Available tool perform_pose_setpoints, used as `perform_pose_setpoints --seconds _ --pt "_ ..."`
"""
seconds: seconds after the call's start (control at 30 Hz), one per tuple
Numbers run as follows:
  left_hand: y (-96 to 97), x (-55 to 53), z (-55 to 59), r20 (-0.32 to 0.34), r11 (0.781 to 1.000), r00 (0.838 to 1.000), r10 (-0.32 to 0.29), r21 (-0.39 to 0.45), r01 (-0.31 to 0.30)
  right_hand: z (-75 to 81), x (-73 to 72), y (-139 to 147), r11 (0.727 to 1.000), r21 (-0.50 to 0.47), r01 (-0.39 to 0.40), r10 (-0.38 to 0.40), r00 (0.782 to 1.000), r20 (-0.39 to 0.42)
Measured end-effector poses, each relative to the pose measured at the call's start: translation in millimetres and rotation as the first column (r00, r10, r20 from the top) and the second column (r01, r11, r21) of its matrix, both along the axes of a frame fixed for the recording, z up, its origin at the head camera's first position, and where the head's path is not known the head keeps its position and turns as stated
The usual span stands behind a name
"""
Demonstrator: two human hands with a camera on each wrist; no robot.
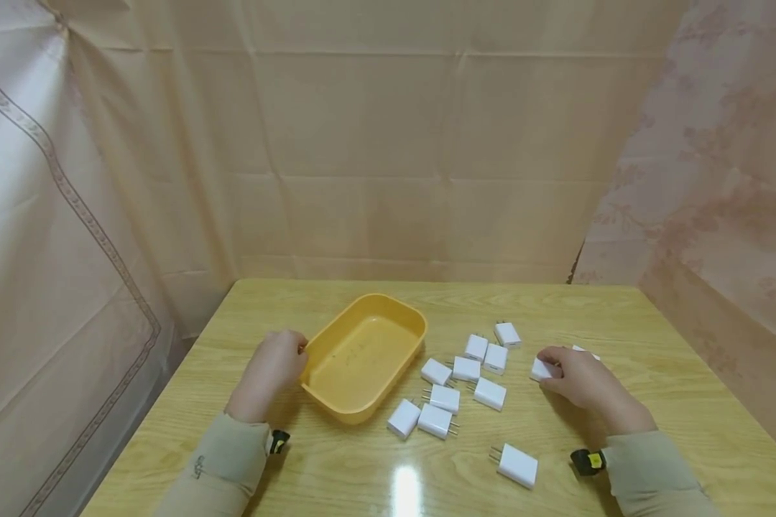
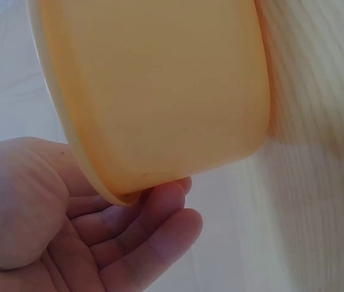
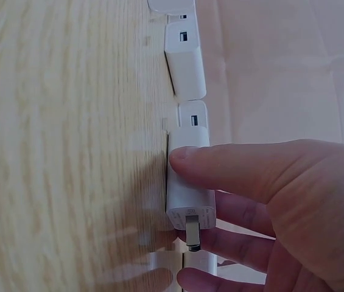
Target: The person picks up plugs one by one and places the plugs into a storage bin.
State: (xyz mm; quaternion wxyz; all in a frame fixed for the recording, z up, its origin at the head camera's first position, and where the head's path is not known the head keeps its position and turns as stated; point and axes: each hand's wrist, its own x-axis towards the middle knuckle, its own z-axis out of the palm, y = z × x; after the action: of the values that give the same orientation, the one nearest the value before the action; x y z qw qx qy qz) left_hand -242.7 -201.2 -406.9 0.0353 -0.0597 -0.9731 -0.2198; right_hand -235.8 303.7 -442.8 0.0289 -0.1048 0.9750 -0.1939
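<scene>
My left hand (image 1: 270, 373) grips the rim of a yellow plastic basin (image 1: 371, 352) at its left side. In the left wrist view, the fingers curl beneath the rim of the basin (image 2: 159, 91), and the thumb is mostly hidden. On the right, my right hand (image 1: 591, 388) pinches a white USB charger (image 1: 541, 369) at the table. The right wrist view has the thumb on one face of that charger (image 3: 190, 188), with fingers behind it and its metal prongs pointing toward the bottom of the frame. Another charger (image 1: 584, 351) shows partly behind the right hand.
Several white chargers (image 1: 467, 368) lie scattered between the basin and my right hand, prongs pointing various ways. One charger (image 1: 517, 465) lies apart, closer to the front. The wooden table (image 1: 297, 474) meets a hanging beige cloth (image 1: 388, 143) at the back, with cloth on both sides.
</scene>
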Motion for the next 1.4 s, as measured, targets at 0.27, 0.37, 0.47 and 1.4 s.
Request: perform_pose_setpoints --seconds 0.27,0.37,0.47,1.4 --pt "0.4 0.8 1.8 0.008 1.000 1.000 -0.004 0.010 0.004 0.6 1.9 2 1.000 -0.009 -0.003 0.003 1.000 0.000" --pt "0.8 0.3 2.2 0.012 1.000 1.000 -0.008 0.014 0.008 2.3 2.3 3 1.000 0.000 -0.008 0.008 1.000 -0.012" --pt "0.5 0.1 2.4 0.009 1.000 1.000 -0.016 0.009 0.016 3.9 2.9 3 1.000 0.010 -0.010 0.010 1.000 -0.023" --pt "-2.9 -1.1 -0.1 0.038 0.999 0.999 -0.011 0.036 0.010 33.7 -16.8 -20 0.996 0.004 -0.086 0.086 0.992 -0.087"
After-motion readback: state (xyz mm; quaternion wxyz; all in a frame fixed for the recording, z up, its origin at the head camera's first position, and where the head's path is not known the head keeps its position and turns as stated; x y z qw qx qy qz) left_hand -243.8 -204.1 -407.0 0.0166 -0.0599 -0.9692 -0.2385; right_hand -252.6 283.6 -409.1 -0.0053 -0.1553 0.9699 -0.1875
